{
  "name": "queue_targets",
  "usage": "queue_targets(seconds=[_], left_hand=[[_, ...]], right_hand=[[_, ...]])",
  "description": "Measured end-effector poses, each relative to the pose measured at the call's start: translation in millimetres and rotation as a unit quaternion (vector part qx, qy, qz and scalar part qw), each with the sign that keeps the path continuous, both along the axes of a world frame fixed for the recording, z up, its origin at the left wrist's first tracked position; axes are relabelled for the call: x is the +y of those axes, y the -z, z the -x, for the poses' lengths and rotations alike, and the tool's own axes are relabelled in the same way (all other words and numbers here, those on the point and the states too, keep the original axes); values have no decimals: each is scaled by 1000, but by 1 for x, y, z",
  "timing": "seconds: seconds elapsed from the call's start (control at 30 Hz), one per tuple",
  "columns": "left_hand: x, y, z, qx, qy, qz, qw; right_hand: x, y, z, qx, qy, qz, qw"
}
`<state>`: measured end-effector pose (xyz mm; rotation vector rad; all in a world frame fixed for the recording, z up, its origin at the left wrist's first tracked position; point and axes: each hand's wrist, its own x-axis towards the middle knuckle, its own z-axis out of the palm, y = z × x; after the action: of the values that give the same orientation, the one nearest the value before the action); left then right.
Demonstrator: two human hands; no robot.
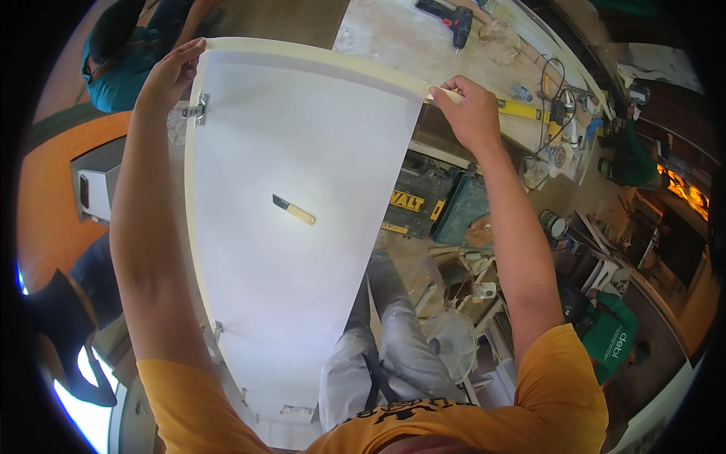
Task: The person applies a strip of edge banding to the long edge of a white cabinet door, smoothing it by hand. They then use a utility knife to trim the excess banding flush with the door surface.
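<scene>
A long white cabinet door (295,151) extends away from me, with metal hinges (198,111) along its left edge. A cream edging strip (318,62) runs along the door's far edge. My left hand (175,69) is closed in a pinch on the strip's left end, at the far left corner. At the far right corner my right hand (470,110) pinches the other end, which sticks out a little past the door. On the door's white face lies a small knife (293,209) with a dark blade and a pale wooden handle.
Beyond the door, a dusty worktop (386,30) carries a cordless drill (454,23) and a yellow spirit level (522,110). Tool cases (416,197) and a fan (454,344) stand at right. People work at far left (121,76) and right (611,337).
</scene>
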<state>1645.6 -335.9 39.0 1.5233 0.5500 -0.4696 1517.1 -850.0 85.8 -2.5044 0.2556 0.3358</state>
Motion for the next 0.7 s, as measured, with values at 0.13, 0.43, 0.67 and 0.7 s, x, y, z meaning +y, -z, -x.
queue_targets(seconds=[0.13, 0.43, 0.67, 0.7], left_hand=[[4, 12, 6, 12, 0, -72, 997], [-13, 25, 11, -1, -38, -204, 978], [0, 40, 9, -23, -1, -223, 975], [-5, 42, 7, -16, 10, -255, 967]], right_hand=[[8, 12, 1, -33, 18, 43, 998], [23, 30, -4, -43, 47, 111, 992], [15, 33, -1, -71, 29, 54, 996], [12, 29, 0, -76, 26, 47, 996]])
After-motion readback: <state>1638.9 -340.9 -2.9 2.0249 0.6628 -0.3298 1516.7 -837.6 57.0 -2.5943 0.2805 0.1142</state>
